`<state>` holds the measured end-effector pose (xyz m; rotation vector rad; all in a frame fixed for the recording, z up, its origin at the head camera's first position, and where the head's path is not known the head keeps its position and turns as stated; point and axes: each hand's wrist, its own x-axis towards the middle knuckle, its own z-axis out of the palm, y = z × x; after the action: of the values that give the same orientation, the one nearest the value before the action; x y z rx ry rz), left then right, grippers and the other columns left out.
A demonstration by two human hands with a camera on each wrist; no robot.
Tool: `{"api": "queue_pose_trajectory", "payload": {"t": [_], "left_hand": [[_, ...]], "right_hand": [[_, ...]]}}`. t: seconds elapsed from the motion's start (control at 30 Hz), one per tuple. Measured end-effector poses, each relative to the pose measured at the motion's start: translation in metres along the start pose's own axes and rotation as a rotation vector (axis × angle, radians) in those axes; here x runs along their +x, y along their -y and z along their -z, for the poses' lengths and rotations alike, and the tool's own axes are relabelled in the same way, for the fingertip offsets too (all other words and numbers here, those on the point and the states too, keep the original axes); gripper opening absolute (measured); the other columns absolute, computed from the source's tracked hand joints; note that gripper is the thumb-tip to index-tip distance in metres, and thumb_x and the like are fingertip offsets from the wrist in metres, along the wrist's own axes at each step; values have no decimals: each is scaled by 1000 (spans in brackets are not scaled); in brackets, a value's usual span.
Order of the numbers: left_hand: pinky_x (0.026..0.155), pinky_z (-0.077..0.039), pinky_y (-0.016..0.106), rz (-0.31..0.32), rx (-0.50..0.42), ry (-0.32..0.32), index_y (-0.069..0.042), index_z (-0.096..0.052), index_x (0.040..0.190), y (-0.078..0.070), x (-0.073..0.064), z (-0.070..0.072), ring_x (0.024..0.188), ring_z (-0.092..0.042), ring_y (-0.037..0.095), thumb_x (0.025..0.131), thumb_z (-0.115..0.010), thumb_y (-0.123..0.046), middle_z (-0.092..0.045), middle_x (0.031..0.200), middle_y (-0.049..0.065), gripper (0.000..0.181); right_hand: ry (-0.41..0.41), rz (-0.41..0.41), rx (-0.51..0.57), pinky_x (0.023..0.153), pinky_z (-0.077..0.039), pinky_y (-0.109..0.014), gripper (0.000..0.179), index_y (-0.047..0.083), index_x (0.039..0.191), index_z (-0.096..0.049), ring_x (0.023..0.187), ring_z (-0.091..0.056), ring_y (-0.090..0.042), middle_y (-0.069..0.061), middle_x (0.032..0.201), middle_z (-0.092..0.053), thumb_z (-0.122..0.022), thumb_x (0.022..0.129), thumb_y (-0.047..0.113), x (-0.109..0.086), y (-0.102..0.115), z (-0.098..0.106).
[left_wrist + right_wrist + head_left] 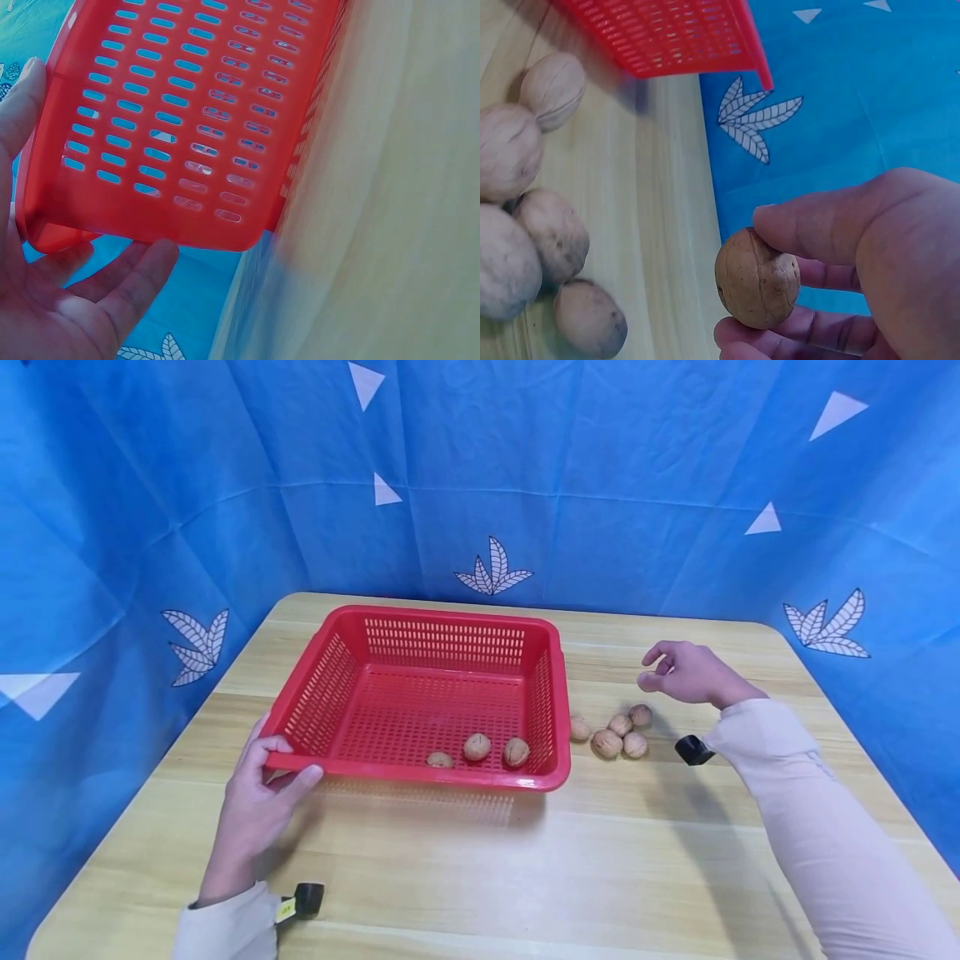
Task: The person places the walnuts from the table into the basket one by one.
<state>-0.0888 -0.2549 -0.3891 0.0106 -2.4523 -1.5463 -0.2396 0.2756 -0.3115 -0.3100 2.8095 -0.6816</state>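
Note:
A red plastic basket point(435, 768) with slotted walls stands left of the table's middle. Three walnuts lie in it near the front wall, one of them a walnut point(477, 747) in the middle. At the basket's near left corner, my left hand point(258, 797) grips the rim between thumb and fingers; the left wrist view shows the hand point(67, 300) against the slotted wall. My right hand point(690, 672) hovers right of the basket, above the table. In the right wrist view, its thumb and fingers pinch a walnut point(757, 279).
Several loose walnuts point(607, 743) lie close together on the wooden table point(465, 877), just right of the basket. A blue curtain point(480, 460) with white triangles and leaf prints hangs behind and at both sides. Each wrist carries a small black camera point(693, 750).

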Motion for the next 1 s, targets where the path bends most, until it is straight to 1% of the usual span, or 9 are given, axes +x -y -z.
{"api": "queue_pose_trajectory", "payload": {"t": [0.13,0.23,0.4,0.53,0.63,0.77,0.9,1.0], "left_hand": [[82,-45,9,-3,9,-4,3,-41,115,1,0,0,126,-39,42,91,-69,-16,-14,160,0,41],[82,-45,10,0,16,-5,3,-41,114,0,0,0,126,-39,41,91,-69,-17,-15,160,-1,41],[82,-45,10,12,28,-10,2,-41,113,0,-1,0,127,-37,42,91,-70,-19,-15,160,-2,42],[81,-45,9,-18,-3,-5,3,-41,114,0,0,-1,126,-39,41,90,-70,-14,-16,159,0,41],[80,-45,9,-30,-20,-3,4,-41,115,1,0,-1,125,-39,41,90,-70,-11,-16,160,1,40],[81,-45,9,-26,-19,-5,4,-42,114,1,0,-1,125,-39,42,90,-70,-10,-15,160,3,40],[83,-45,11,-16,-13,-6,4,-42,114,1,0,-1,126,-39,42,90,-70,-11,-14,160,1,39],[84,-45,11,-11,-8,-8,3,-42,114,1,0,-1,127,-39,42,90,-69,-12,-14,160,1,39]], "right_hand": [[-2,-8,23,75,-48,-44,39,1,118,-57,79,-64,-23,-14,99,-61,-64,93,30,2,8,0],[-16,3,31,73,-49,-42,36,2,115,-58,78,-65,-21,-13,99,-61,-64,93,30,3,14,-1],[-52,46,36,68,-48,-38,29,3,109,-61,76,-64,-22,-13,95,-61,-65,92,26,6,25,-2],[-89,61,35,67,-46,-37,26,5,105,-62,74,-62,-21,-11,93,-61,-65,91,26,9,34,-1],[-96,69,40,67,-47,-37,26,6,105,-62,74,-62,-21,-11,93,-61,-65,91,27,13,41,-1],[-110,84,49,67,-46,-37,25,6,104,-62,77,-59,-23,-10,93,-61,-66,91,27,16,49,-3],[-138,97,61,67,-45,-37,24,7,103,-63,79,-57,-24,-10,93,-61,-67,90,26,19,59,-6],[-144,112,74,67,-46,-37,24,6,104,-63,79,-57,-25,-11,94,-60,-67,89,25,22,65,-8]]}}
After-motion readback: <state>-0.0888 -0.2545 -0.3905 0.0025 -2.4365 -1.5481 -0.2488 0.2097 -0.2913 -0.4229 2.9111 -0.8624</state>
